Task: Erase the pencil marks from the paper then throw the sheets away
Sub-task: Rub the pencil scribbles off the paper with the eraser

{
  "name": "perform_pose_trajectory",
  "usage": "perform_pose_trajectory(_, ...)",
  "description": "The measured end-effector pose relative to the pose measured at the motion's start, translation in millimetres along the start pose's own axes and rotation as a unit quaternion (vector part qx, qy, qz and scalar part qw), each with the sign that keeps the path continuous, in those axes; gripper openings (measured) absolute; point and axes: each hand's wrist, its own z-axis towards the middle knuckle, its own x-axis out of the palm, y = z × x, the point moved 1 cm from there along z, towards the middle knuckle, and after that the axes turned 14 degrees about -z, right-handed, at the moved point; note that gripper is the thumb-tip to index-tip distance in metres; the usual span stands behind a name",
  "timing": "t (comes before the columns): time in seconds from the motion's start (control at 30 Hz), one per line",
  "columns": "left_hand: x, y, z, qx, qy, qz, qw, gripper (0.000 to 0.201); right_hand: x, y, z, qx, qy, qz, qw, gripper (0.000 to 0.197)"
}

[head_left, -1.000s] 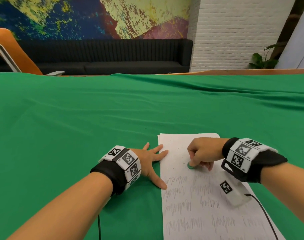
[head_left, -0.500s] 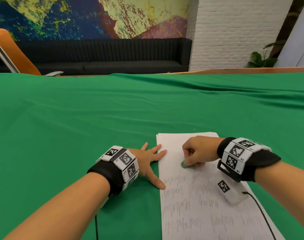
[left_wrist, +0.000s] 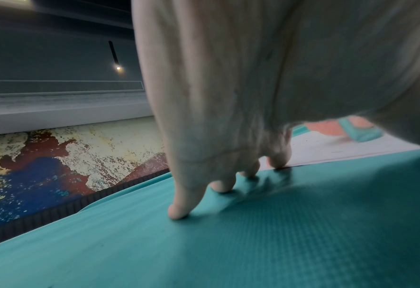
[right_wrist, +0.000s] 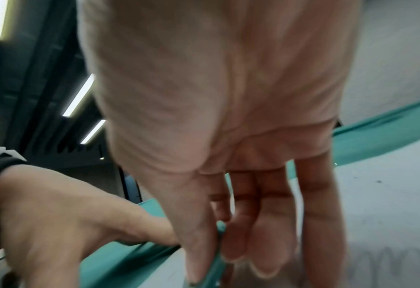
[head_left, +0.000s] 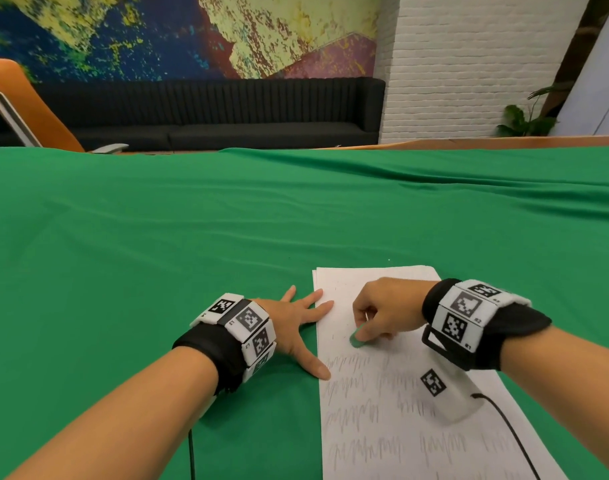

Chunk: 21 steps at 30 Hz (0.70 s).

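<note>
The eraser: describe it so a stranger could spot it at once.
On the green tablecloth lies a white sheet of paper covered in pencil scribbles. Above the scribbles, the right hand pinches the eraser: a small green nub, the only coloured thing on the white sheet.

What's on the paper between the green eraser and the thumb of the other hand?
In the head view, only paper lies between the eraser and the left hand's thumb, with one short pencil stroke left there.

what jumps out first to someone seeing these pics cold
The bright green cloth covering the table, and near its front edge a white sheet of paper with rows of pencil scribbles. The right hand pinches a green eraser onto the sheet while the left hand lies flat at its left edge.
</note>
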Motion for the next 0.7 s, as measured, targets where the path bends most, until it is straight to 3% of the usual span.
perform_pose_trajectory(0.13,1.1,0.2,-0.5,0.001,-0.006,-0.004,1.000,0.116,-6.9,-2.6,1.3,0.057,-0.080,-0.115,0.989,0.024)
perform_pose_trajectory(0.27,0.9,-0.5,0.3,0.002,-0.004,0.000,1.000,0.116,-1.2,4.2,-0.2,0.001,-0.006,-0.054,0.999,0.026)
perform_pose_trajectory(0.4,0.3,-0.9,-0.7,0.001,-0.005,-0.005,1.000,0.116,-10.7,4.2,-1.6,0.030,-0.050,-0.164,0.985,0.024)
perform_pose_trajectory(0.5,0.3,-1.2,-0.6,0.007,-0.002,-0.007,1.000,0.116,-2.8,10.6,0.4,-0.024,-0.023,-0.085,0.996,0.026)
perform_pose_trajectory(0.57,-0.2,-2.1,-0.9,0.004,0.000,-0.007,1.000,0.116,-1.5,8.1,-1.2,-0.012,0.002,-0.074,0.997,0.028)
perform_pose_trajectory(0.7,-0.4,-2.3,-0.9,0.001,-0.003,-0.004,1.000,0.116,-9.5,2.9,-5.1,0.027,-0.079,-0.190,0.978,0.024)
